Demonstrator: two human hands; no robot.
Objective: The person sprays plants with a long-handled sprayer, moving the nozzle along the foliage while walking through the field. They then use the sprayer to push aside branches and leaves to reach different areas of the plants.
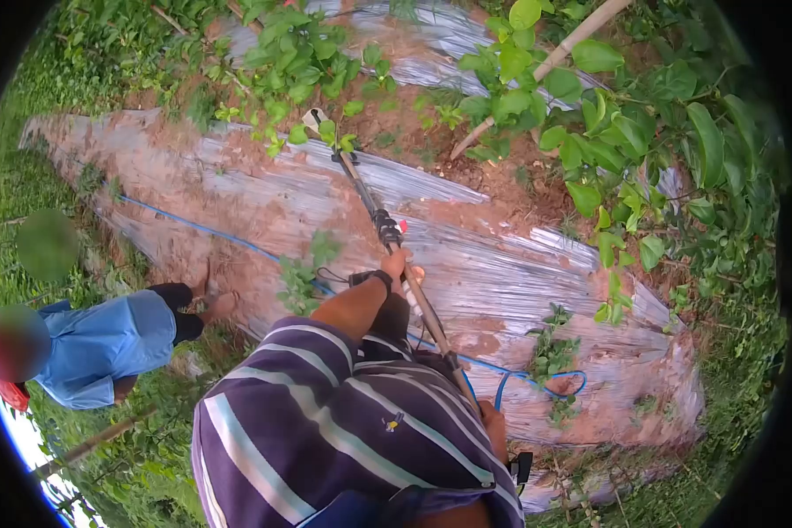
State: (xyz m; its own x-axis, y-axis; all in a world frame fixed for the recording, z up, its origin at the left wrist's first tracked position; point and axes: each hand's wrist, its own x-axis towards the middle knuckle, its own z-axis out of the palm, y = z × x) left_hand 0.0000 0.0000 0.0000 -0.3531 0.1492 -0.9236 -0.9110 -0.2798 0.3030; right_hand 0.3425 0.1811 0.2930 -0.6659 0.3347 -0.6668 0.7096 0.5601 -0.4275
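A long pole tool [430, 319] runs slantwise from beside my waist out to the leafy plants ahead. Dark clamps or joints sit along its shaft, and a small pale head [315, 117] is at its far end, partly behind leaves; its exact kind I cannot make out. My left hand [396, 267], with a dark band on the wrist, is closed around the middle of the pole, just behind a dark joint with a red piece. Low by my right side, my right hand [493, 429] is wrapped about the rear part of the pole, partly hidden by my striped shirt.
Silvery plastic mulch [264, 189], smeared with soil, covers the bed. A blue hose [198, 226] crosses it and loops at right. Leafy vines [620, 132] and a slanted stake [581, 33] stand ahead. Another person in a blue shirt [106, 339] is at left.
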